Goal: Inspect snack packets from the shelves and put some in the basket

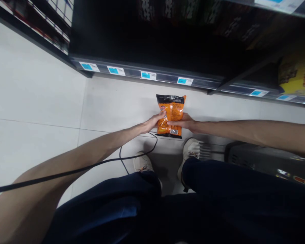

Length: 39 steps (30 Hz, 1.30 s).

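An orange snack bag (176,113) with black ends is held out in front of me, above the tiled floor. My left hand (154,122) grips its left side, thumb across the printed face. From the other side my right hand (188,122) holds the bag's right edge, with its thumb also over the front. The fingers behind the bag are hidden. A barcode shows near the bottom of the bag, just above the lower black end.
A dark store shelf (147,64) with blue-and-white price tags (148,75) runs across beyond the bag. Yellow packages (294,74) stand on its right part. A black cable (98,164) crosses my left arm. A grey crate-like box (264,166) lies right of my shoes (191,149).
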Each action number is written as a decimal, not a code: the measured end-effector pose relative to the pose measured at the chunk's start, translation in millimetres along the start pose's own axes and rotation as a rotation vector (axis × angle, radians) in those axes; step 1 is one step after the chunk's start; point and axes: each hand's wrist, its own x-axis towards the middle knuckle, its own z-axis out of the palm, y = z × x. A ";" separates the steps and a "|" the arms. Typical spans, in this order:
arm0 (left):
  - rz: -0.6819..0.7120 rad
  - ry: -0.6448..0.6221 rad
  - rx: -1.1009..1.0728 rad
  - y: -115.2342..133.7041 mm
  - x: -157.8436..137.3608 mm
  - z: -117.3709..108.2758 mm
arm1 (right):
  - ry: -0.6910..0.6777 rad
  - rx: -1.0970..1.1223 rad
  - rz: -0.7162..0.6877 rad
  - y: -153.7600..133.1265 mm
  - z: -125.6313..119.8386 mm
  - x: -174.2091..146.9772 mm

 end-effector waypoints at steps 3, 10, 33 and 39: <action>-0.004 0.001 -0.001 -1.0 0.9 -1.2 | 0.017 -0.008 -0.007 1.9 0.2 0.7; 0.004 -0.016 0.017 -3.2 2.4 -2.7 | -0.014 0.035 0.007 9.1 -4.1 3.5; -0.005 0.050 -0.039 -0.8 2.3 -4.2 | -0.322 0.250 0.215 4.1 -23.3 7.8; -0.012 0.059 -0.050 -1.5 2.4 -4.3 | -0.354 0.211 0.184 9.7 -26.2 9.0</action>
